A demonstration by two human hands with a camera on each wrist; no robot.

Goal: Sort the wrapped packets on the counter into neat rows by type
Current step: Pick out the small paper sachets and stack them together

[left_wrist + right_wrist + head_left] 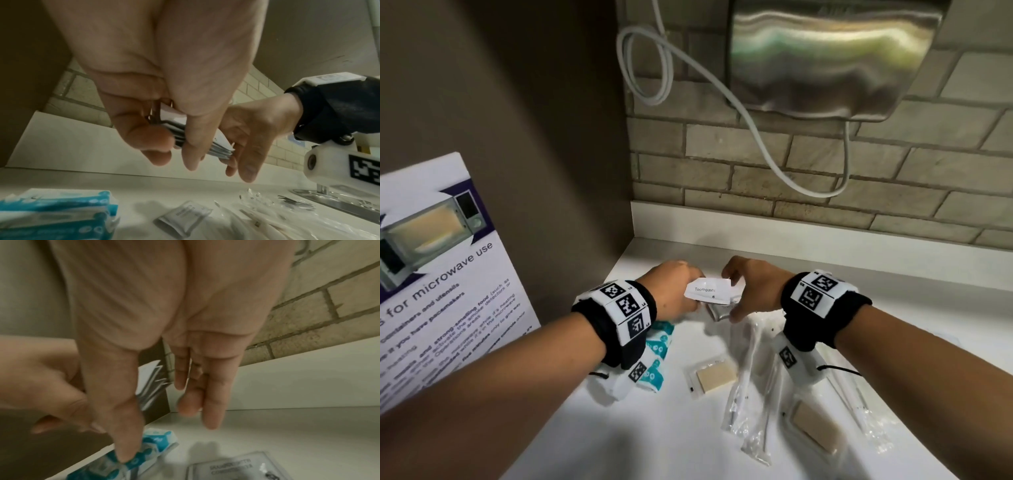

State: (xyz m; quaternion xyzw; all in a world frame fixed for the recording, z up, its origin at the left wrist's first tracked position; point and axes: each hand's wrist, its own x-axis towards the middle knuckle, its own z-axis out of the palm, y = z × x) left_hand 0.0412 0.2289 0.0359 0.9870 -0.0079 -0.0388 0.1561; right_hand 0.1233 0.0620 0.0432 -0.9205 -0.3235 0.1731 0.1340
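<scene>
A small stack of white toothpaste sachets [709, 291] [205, 141] [151, 382] hangs above the white counter [859, 308]. My left hand [674, 291] [176, 146] grips its left end, fingers curled under and thumb across. My right hand [750, 291] [164, 426] brackets the right end, its straight fingers [246, 154] touching the stack's edge. On the counter below lie teal-and-white packets [659, 346] [55, 209] [152, 446], partly hidden by my left wrist. Two clear packets with beige soap [714, 377] [815, 430] and several clear-wrapped toothbrushes [743, 383] lie there too.
A microwave-use sign [441, 274] leans on the brown side wall at the left. A steel wall unit [825, 58] and a looping white cable [756, 130] hang on the brick wall behind. A steel sink rim [339, 204] shows at the right.
</scene>
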